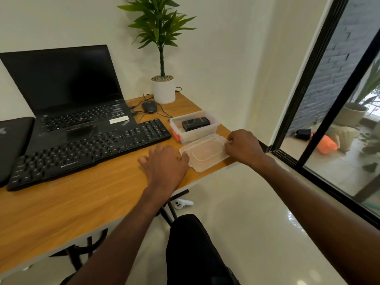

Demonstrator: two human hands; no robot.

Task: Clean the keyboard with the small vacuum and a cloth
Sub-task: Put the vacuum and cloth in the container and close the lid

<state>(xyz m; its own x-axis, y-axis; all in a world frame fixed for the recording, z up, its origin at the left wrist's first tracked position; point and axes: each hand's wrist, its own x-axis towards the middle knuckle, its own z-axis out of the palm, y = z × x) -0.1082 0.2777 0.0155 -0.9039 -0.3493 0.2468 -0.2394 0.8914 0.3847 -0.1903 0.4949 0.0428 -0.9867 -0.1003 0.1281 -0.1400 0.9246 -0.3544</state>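
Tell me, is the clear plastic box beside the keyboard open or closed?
Open. The box has no cover on it and a black device shows inside. Its lid lies flat on the desk, with both hands at it.

The black keyboard (88, 149) carries the brand "ZEBRONICS" in small white letters on its front edge, below the space bar. The open laptop (70, 103) shows a slanted "ThinkPad" mark at its palm rest's right corner. The white sticker beside it is unreadable.
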